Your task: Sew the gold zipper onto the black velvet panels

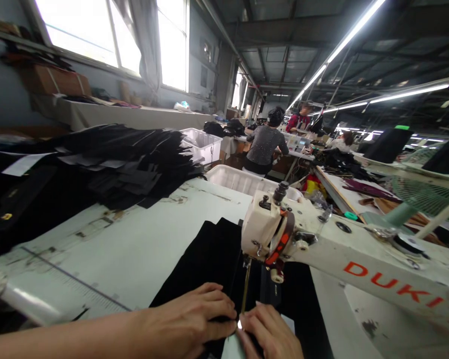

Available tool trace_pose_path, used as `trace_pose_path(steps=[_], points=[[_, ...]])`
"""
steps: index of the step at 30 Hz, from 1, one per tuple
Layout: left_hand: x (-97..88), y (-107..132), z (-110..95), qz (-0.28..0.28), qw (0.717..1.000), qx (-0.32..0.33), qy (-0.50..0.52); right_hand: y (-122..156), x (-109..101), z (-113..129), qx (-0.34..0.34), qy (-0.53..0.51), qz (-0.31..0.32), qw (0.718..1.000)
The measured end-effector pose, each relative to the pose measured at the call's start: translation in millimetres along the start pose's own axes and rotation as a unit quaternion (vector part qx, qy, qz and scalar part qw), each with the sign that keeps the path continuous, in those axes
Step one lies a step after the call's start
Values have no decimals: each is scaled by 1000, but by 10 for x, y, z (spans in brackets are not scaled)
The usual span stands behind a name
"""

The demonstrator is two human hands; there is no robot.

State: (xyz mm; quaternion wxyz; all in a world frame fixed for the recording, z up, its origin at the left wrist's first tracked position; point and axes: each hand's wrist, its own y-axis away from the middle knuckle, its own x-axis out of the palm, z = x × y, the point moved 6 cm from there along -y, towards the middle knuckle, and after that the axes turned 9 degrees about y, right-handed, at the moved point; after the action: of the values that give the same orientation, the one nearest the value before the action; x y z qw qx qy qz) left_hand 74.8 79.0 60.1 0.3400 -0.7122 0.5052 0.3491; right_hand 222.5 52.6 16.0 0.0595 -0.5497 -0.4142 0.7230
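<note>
Black fabric [209, 259] lies on the pale sewing table, passing beneath the head of a white sewing machine [262, 229]. A narrow gold-coloured strip [248, 286] runs down the fabric from under the machine head to my fingertips; whether it is a zipper, I cannot make out. My left hand [196, 319] is left of the strip, with thumb and fingers closed on the fabric's near part. Close beside it, my right hand [271, 331] pinches the fabric on the other side. A small bright spot shows between the fingertips. Part of a white piece [288, 323] shows behind my right hand.
Stacked black fabric pieces [134, 159] cover the table's far left. Beyond the table stand white plastic bins [239, 177]. A green fan [426, 189] and black thread cones [387, 144] are at right. A person in grey [267, 147] sits ahead; others work farther back.
</note>
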Motion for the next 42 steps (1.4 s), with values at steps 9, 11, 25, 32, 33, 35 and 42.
trace_pose_path(steps=[9,11,25,32,33,35,42], points=[[-54,-127,268,-27,999,30,-6,-153,65,-215,35,-19,70,997],[-81,-161,311,-25,999,31,-6,-190,87,-257,51,-22,80,995],[-220,-398,563,2,995,52,-84,-412,127,-444,91,55,31,994],[-267,-451,501,-1,992,56,-113,-322,209,-575,188,107,85,973],[-261,-452,502,0,992,58,-114,-333,221,-574,188,117,87,971],[-244,-453,513,3,992,60,-115,-366,240,-555,186,129,87,970],[-207,-449,552,1,990,71,-123,-422,293,-509,191,175,66,964]])
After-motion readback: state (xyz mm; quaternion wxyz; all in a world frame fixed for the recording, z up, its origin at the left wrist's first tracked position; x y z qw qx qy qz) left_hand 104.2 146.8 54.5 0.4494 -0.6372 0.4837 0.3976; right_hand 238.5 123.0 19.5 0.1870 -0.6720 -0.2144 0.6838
